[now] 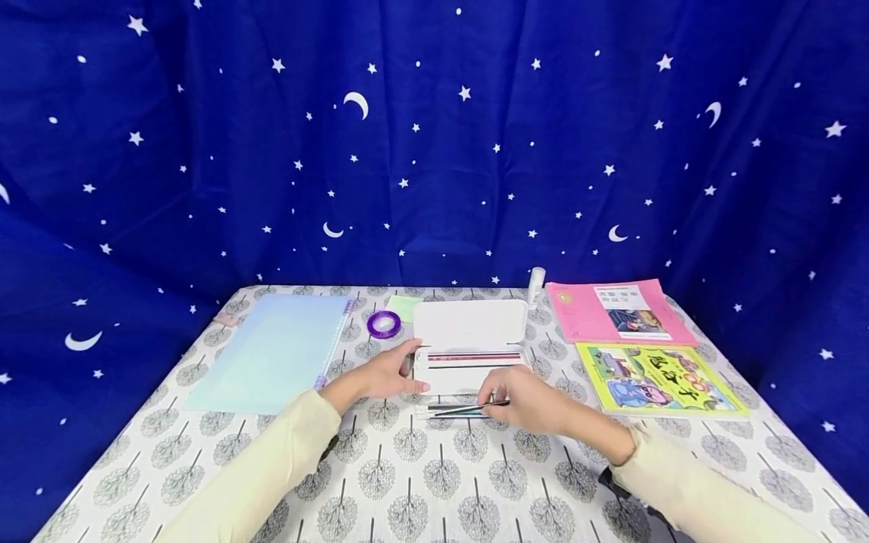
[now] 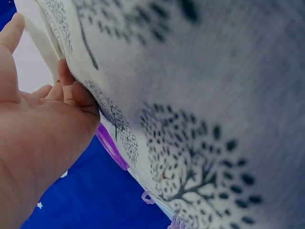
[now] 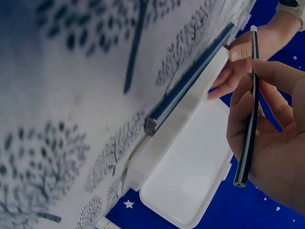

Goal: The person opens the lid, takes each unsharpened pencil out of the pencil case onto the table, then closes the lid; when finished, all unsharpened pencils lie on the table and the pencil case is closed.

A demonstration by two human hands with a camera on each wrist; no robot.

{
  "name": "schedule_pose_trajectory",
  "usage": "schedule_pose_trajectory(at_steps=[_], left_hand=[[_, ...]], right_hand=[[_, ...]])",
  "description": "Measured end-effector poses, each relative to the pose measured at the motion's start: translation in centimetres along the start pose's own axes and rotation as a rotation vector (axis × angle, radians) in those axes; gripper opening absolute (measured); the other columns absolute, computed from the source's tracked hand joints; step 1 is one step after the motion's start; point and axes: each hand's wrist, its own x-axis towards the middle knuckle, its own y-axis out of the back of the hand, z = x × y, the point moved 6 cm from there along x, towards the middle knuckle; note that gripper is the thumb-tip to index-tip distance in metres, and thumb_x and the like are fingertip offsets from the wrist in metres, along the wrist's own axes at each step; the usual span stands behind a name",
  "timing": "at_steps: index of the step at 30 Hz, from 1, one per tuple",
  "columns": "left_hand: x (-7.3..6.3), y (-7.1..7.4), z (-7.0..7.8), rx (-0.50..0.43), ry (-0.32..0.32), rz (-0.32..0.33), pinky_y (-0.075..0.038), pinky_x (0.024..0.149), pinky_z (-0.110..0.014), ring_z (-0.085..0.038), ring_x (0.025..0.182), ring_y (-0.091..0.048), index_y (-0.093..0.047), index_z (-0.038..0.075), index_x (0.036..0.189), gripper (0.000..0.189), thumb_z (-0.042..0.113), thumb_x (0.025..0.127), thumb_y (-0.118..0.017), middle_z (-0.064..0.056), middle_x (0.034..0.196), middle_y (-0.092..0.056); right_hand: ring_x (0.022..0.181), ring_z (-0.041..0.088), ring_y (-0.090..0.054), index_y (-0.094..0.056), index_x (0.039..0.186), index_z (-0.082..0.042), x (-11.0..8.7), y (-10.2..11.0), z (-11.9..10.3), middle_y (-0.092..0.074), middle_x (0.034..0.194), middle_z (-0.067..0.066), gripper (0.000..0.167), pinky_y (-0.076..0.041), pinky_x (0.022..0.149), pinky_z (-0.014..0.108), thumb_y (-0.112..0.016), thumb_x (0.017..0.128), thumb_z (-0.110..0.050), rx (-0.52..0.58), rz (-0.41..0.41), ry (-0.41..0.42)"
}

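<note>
A white pencil case (image 1: 441, 383) lies with its lid (image 1: 468, 322) flipped back, and a few dark red and black pencils (image 1: 475, 357) lie along its inside. My left hand (image 1: 387, 371) holds the case's left end, the thumb at the front corner and the fingers toward the back. Over the front of the case, my right hand (image 1: 521, 400) pinches a black-and-silver striped pencil (image 3: 247, 138) with a pale tip, between thumb and fingers. A dark blue striped pencil (image 3: 190, 78) lies on the tablecloth along the case's front wall.
Left of the case lies a pale blue binder (image 1: 271, 351). A purple ribbon roll (image 1: 383, 324) and green paper (image 1: 405, 305) lie behind my left hand. A white tube (image 1: 536, 285) stands at the back. On the right are a pink folder (image 1: 577, 311) and a yellow book (image 1: 658, 381).
</note>
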Motion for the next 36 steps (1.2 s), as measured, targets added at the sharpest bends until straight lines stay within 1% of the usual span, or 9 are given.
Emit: schedule_pose_trajectory(at_steps=[4, 7, 10, 15, 19, 22, 29, 32, 36], left_hand=[[0.0, 0.1, -0.1, -0.006, 0.004, -0.001, -0.048, 0.088, -0.040, -0.018, 0.089, -0.054, -0.019, 0.017, 0.159, 0.098, 0.046, 0.084, -0.076, -0.003, 0.102, -0.056], [0.0, 0.1, 0.0, -0.013, 0.006, -0.001, -0.047, 0.088, -0.040, -0.018, 0.089, -0.054, -0.019, 0.018, 0.159, 0.098, 0.046, 0.084, -0.076, -0.003, 0.103, -0.055], [-0.1, 0.1, 0.1, -0.017, 0.003, 0.000, -0.047, 0.089, -0.041, -0.019, 0.090, -0.054, -0.020, 0.018, 0.159, 0.097, 0.046, 0.084, -0.076, -0.004, 0.102, -0.055], [0.0, 0.1, 0.1, -0.009, 0.000, -0.002, -0.047, 0.089, -0.041, -0.018, 0.089, -0.054, -0.020, 0.018, 0.159, 0.097, 0.046, 0.085, -0.076, -0.003, 0.102, -0.056], [0.0, 0.1, 0.1, -0.003, -0.001, -0.001, -0.047, 0.089, -0.040, -0.018, 0.089, -0.055, -0.020, 0.017, 0.159, 0.096, 0.046, 0.085, -0.076, -0.003, 0.102, -0.056], [0.0, 0.0, 0.1, -0.003, 0.000, -0.003, -0.047, 0.088, -0.039, -0.018, 0.089, -0.054, -0.020, 0.017, 0.159, 0.096, 0.046, 0.085, -0.076, -0.003, 0.101, -0.056], [0.0, 0.0, 0.1, -0.013, -0.003, -0.008, -0.048, 0.087, -0.039, -0.018, 0.088, -0.054, -0.020, 0.018, 0.159, 0.097, 0.047, 0.085, -0.075, -0.003, 0.102, -0.056], [0.0, 0.2, 0.1, -0.018, -0.002, -0.007, -0.048, 0.087, -0.039, -0.018, 0.089, -0.054, -0.020, 0.018, 0.159, 0.097, 0.048, 0.085, -0.075, -0.003, 0.103, -0.056], [0.0, 0.3, 0.0, -0.023, 0.002, -0.007, -0.047, 0.090, -0.040, -0.018, 0.090, -0.055, -0.020, 0.018, 0.159, 0.098, 0.048, 0.084, -0.075, -0.003, 0.103, -0.056]], right_hand=[[0.080, 0.005, -0.060, -0.073, 0.094, -0.011, 0.0, -0.5, -0.1, -0.070, 0.092, -0.004, 0.012, -0.054, 0.071, 0.024, -0.073, 0.086, -0.003, 0.016, -0.013, -0.004], [0.078, 0.004, -0.061, -0.073, 0.093, -0.010, 0.1, -0.7, -0.2, -0.070, 0.091, -0.003, 0.013, -0.054, 0.070, 0.024, -0.073, 0.085, -0.001, 0.018, -0.010, -0.004], [0.078, 0.006, -0.063, -0.074, 0.092, -0.008, 0.2, -0.9, -0.3, -0.071, 0.089, -0.002, 0.013, -0.055, 0.070, 0.024, -0.073, 0.083, 0.000, 0.004, -0.008, -0.002], [0.082, 0.009, -0.064, -0.073, 0.091, -0.007, 0.4, -1.4, -0.4, -0.071, 0.091, -0.001, 0.011, -0.056, 0.074, 0.025, -0.073, 0.083, 0.000, -0.029, -0.018, -0.028], [0.078, 0.007, -0.061, -0.072, 0.090, -0.007, 0.4, -1.8, -0.5, -0.068, 0.088, -0.001, 0.012, -0.055, 0.072, 0.024, -0.072, 0.083, 0.002, -0.017, -0.039, -0.048], [0.074, 0.005, -0.058, -0.071, 0.089, -0.008, 0.5, -2.0, -0.5, -0.066, 0.085, -0.004, 0.012, -0.054, 0.068, 0.022, -0.071, 0.084, 0.002, -0.014, -0.050, -0.059], [0.064, 0.004, -0.054, -0.072, 0.090, -0.008, 0.5, -2.0, -0.3, -0.067, 0.084, -0.002, 0.010, -0.051, 0.060, 0.022, -0.072, 0.083, 0.000, -0.025, -0.028, -0.093], [0.061, 0.003, -0.052, -0.072, 0.090, -0.008, 0.6, -2.1, -0.2, -0.065, 0.081, -0.005, 0.011, -0.050, 0.057, 0.022, -0.072, 0.083, 0.000, -0.018, -0.036, -0.107], [0.064, 0.003, -0.055, -0.072, 0.088, -0.010, 0.8, -2.4, -0.1, -0.065, 0.078, -0.008, 0.012, -0.051, 0.060, 0.022, -0.073, 0.082, 0.000, -0.005, -0.057, -0.109]])
